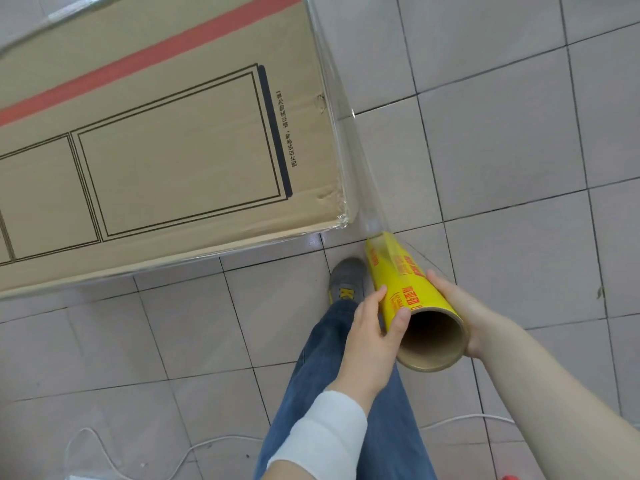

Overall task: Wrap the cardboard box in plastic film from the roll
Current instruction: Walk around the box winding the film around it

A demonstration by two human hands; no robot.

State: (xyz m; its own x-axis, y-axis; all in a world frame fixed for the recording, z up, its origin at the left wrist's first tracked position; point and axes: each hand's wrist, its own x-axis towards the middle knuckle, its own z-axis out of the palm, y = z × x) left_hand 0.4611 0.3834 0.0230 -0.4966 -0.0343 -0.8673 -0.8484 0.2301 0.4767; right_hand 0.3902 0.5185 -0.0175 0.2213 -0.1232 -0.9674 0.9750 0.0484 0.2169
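Note:
A large cardboard box with a red stripe and black line drawings fills the upper left, standing on the tiled floor. A sheet of clear plastic film stretches from the box's right edge down to a yellow roll with a brown cardboard core. My left hand grips the roll's left side near its open end. My right hand holds the right side of the same end. Film clings, crinkled, at the box's near right corner.
Grey floor tiles surround the box. My leg in blue jeans and a grey shoe stand just below the box's corner. A white cable lies on the floor at the bottom left and right.

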